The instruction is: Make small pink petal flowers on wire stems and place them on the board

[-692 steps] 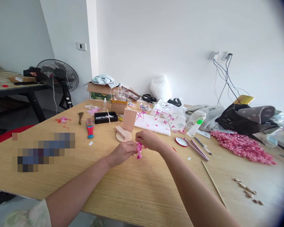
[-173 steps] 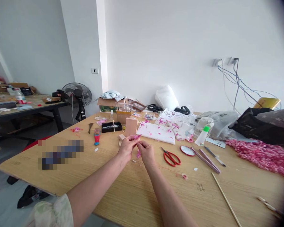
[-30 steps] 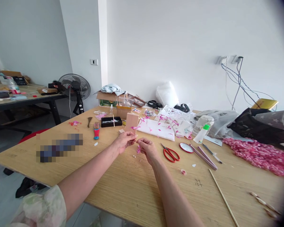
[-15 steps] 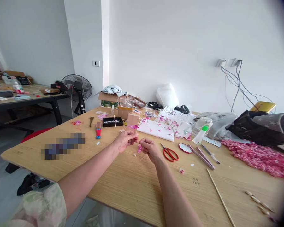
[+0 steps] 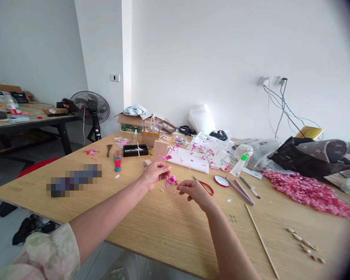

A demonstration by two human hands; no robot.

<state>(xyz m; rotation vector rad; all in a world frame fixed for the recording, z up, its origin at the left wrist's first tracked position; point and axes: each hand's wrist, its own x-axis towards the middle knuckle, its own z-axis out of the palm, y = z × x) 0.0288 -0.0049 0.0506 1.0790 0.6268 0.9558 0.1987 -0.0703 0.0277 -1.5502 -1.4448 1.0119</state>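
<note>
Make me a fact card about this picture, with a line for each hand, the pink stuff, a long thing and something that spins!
Left hand: pinching a pink flower by its thin stem, flower on top
Right hand: near a pink flower cluster; too small to tell if it grips anything
More pink: a big pink heap on the right side of the table
Long thing: a thin wooden stick, lying on the table
Spinner: a black fan, past the table's far left
</note>
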